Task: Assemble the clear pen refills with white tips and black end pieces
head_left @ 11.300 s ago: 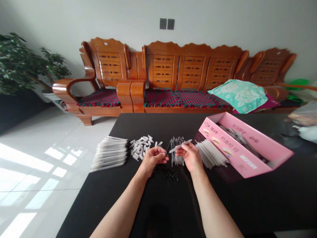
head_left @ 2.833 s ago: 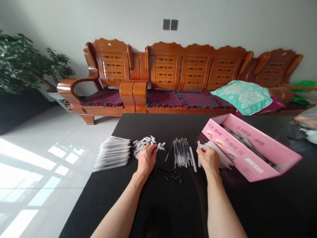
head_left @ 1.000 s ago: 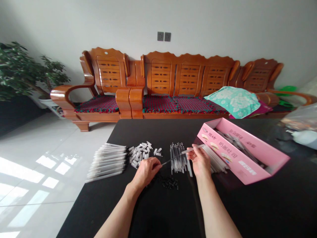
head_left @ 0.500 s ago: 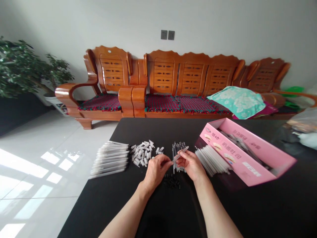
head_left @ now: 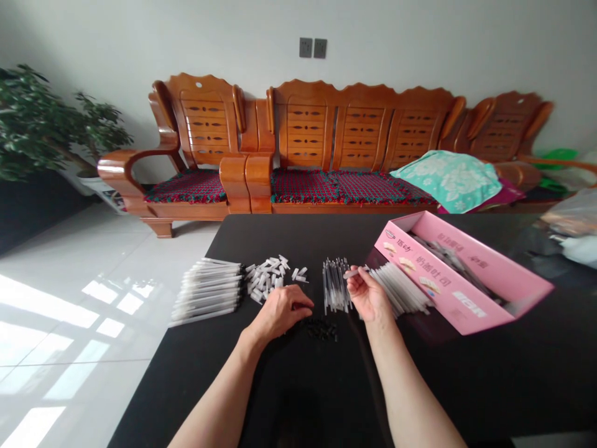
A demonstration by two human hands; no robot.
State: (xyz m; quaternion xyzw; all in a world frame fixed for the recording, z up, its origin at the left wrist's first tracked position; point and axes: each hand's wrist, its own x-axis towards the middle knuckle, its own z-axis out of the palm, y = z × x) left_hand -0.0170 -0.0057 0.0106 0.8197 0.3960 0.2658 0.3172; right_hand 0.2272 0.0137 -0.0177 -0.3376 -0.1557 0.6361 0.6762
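Observation:
My right hand (head_left: 367, 297) is closed on a clear pen barrel (head_left: 354, 272), held a little above the black table (head_left: 326, 386). Behind it lies a bundle of thin refills (head_left: 334, 285), and to its right a heap of empty clear barrels (head_left: 400, 287). My left hand (head_left: 280, 312) rests palm down on the table with fingers curled, its fingertips at a small pile of black end plugs (head_left: 321, 328). What the fingers hold, if anything, is hidden. White caps (head_left: 270, 279) lie just beyond that hand. A neat stack of assembled pens (head_left: 208, 289) sits further left.
An open pink cardboard box (head_left: 459, 292) with pen parts inside lies at the right. Plastic bags (head_left: 576, 230) sit at the table's far right edge. Beyond the table stand wooden armchairs and a sofa (head_left: 354, 143) with a green pillow (head_left: 450, 177). A potted plant (head_left: 51, 127) stands at left.
My hands have come apart: the left dropped to the black plugs on the table, while the right drew the barrel back to the right above the refill bundle.

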